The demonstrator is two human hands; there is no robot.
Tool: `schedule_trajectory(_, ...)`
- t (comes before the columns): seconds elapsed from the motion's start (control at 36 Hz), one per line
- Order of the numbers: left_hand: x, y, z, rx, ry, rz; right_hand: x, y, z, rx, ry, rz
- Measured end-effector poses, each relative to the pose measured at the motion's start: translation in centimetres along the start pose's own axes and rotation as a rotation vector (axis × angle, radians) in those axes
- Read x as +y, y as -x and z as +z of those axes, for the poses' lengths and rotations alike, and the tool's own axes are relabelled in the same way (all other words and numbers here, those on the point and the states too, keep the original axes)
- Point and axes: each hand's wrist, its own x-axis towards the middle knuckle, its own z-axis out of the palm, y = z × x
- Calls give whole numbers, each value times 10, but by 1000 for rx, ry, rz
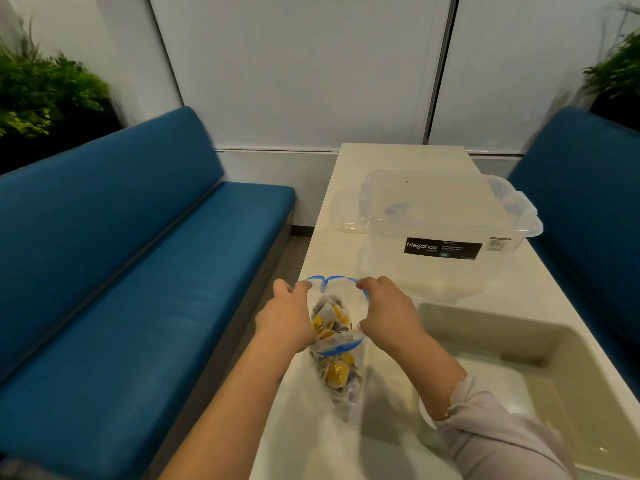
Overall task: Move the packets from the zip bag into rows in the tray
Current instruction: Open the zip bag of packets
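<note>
I see the zip bag (337, 358) lying on the surface (349, 216), long axis running away from me, its blue-edged mouth at the far end, pulled wide. My left hand (287, 315) grips the mouth's left edge, my right hand (388, 311) its right edge. Packets (329, 320) sit inside. The tray (540, 344) is just right of the bag.

Clear zip bag (337, 344), blue-rimmed mouth open, holds yellow-and-white packets (332, 322), lying just left of beige tray (485, 327).
</note>
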Motion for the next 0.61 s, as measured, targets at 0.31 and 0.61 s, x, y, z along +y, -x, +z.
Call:
schedule_trajectory(0.31,2,-17,7,315,502,12,-12,-18,-4,75,-122,-61)
schedule_trajectory(0.61,-9,-29,11,200,488,-93,-11,-33,-3,15,-211,60)
